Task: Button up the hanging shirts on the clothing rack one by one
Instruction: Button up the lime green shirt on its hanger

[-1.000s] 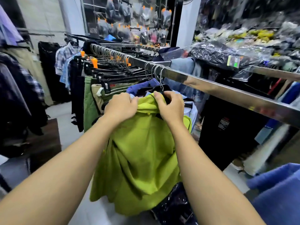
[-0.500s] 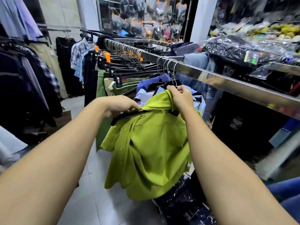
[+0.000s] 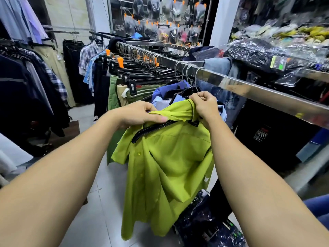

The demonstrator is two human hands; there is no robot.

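The lime-green shirt point(image 3: 170, 161) hangs on a black hanger point(image 3: 151, 129) below the steel rail point(image 3: 258, 88), near the middle of the scene; the left hand point(image 3: 142, 114) pinches the shirt's collar at the hanger's left arm, fingers curled on the cloth; the right hand point(image 3: 204, 104) grips the collar and the hanger's wire hook just under the rail; blue shirts point(image 3: 165, 97) hang just beyond, and trousers on clip hangers point(image 3: 135, 75) fill the far rail.
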